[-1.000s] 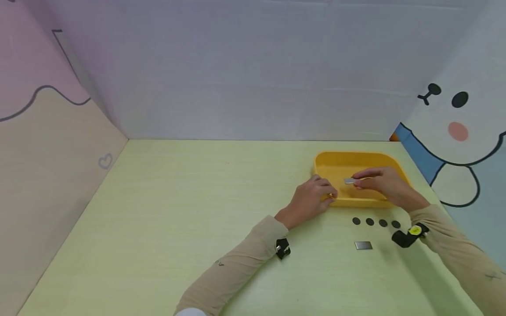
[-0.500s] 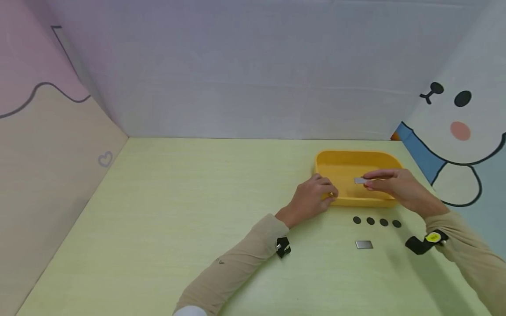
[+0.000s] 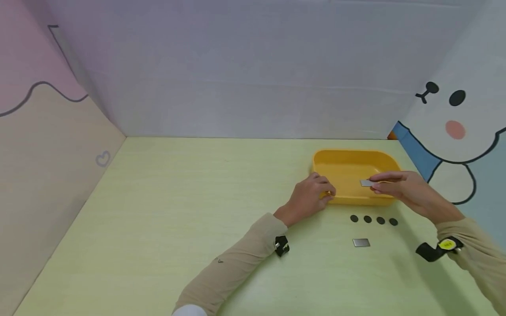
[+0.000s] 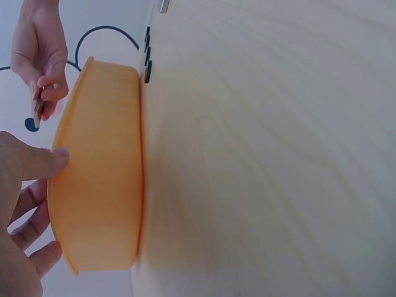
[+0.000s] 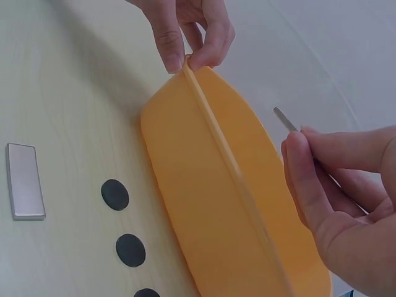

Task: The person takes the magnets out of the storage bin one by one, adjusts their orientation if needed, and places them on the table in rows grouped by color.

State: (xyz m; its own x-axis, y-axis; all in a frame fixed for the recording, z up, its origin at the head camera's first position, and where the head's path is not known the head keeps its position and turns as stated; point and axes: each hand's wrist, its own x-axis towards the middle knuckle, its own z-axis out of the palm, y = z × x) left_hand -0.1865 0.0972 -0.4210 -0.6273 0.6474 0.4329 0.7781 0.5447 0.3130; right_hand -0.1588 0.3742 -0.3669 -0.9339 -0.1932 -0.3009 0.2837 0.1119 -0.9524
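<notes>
My left hand (image 3: 306, 198) pinches the rim of a yellow plastic tray (image 3: 357, 201) at its near left corner, thumb outside and fingers on the inner side. Above the tray's right part, my right hand (image 3: 413, 193) holds a thin, flat silver rectangular block (image 3: 366, 183) between thumb and fingers. The right wrist view shows this block (image 5: 285, 119) nearly edge-on, apart from the tray. A similar silver block (image 3: 361, 242) lies on the table in front of the tray. Between that block and the tray, several black discs (image 3: 367, 219) form a row.
The pale wood-grain table (image 3: 178, 210) extends to the left of the tray. A grey-lilac wall panel (image 3: 237, 87) stands along the back edge. On the right, a panel with a printed cartoon animal (image 3: 474, 145) borders the table close to the tray.
My right hand has shifted right over the tray, still pinching the silver block. The left hand stays at the tray's corner. The discs and the other block lie as before.
</notes>
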